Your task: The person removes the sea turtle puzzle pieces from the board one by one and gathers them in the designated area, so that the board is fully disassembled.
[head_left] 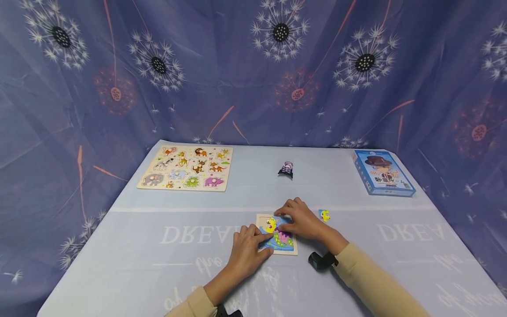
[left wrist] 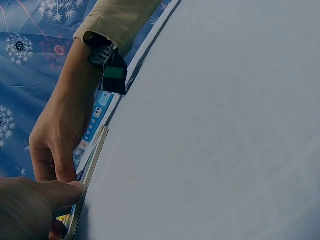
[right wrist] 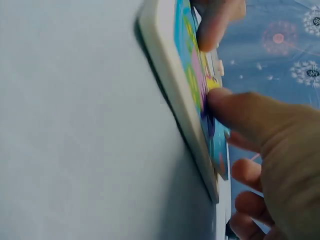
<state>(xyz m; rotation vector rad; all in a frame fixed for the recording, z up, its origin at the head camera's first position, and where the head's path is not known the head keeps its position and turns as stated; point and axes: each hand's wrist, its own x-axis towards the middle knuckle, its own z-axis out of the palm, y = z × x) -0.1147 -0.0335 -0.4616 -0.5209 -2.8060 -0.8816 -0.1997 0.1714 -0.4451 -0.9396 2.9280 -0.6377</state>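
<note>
With left hand (head_left: 246, 248), fingers straight, touches the squarish puzzle board (head_left: 286, 252) from its near-left corner, midway between the tabletop's (head_left: 138, 246) side edges. With right hand (head_left: 303, 219) pinches a blue piece (right wrist: 219, 150) at the far-right part. Toward the tabletop's right edge, nearer the right hand, has a loose piece (head_left: 324, 215).

Both forearms wear long beige fabric sleeves: the left sleeve (head_left: 194, 304) slants up and rightward in the head view, the right sleeve (head_left: 376, 281) up and leftward. The bare left hand (head_left: 247, 248) lies with index finger (head_left: 264, 237) and thumb (head_left: 264, 254) stretched toward the right hand (head_left: 303, 220). That bare hand bends thumb (right wrist: 240, 107) and index finger into a pinch, its other fingers (right wrist: 250, 175) curled. A black strapped device (head_left: 320, 260) circles the right wrist (head_left: 334, 242).
</note>
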